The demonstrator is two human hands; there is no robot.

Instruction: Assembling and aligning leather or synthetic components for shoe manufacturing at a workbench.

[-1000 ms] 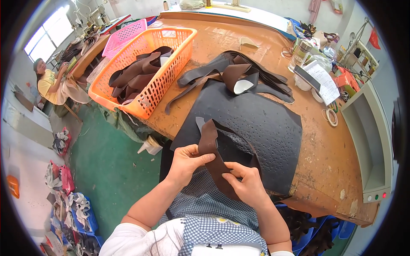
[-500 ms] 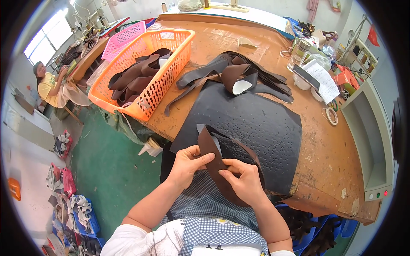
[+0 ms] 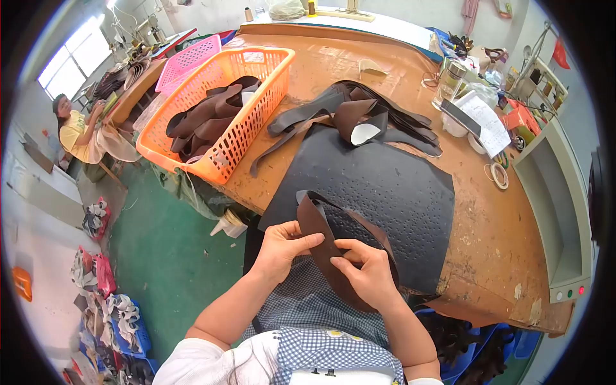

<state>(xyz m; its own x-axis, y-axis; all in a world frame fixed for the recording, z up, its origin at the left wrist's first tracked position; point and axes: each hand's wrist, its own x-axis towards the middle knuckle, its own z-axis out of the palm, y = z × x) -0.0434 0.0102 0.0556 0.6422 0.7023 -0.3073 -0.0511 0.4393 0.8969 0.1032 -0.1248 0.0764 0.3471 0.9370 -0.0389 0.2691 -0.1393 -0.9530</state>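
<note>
A brown leather-like strip [image 3: 316, 221], bent into a loop, is held over the near edge of a black pitted mat [image 3: 398, 192]. My left hand [image 3: 282, 247] pinches its left side between thumb and fingers. Close beside it, my right hand [image 3: 366, 266] grips the same strip lower down, thumb and fingertips closed on it. The strip's far side curves away behind my right hand, partly hidden. Beyond the mat lies a pile of similar dark strips [image 3: 398, 115], with one brown looped piece [image 3: 351, 119] showing a white patch on top.
An orange basket [image 3: 221, 163] with several brown looped pieces stands at the left table edge, beside a pink basket [image 3: 186, 64]. At right are a glass jar [image 3: 451, 80], a phone [image 3: 461, 120], papers [image 3: 491, 128] and a grey metal housing [image 3: 558, 212]. Another person [image 3: 77, 131] sits far left.
The top of the strip's loop has turned slightly, showing less of its grey inner face. Both hands keep their hold in nearly the same place.
</note>
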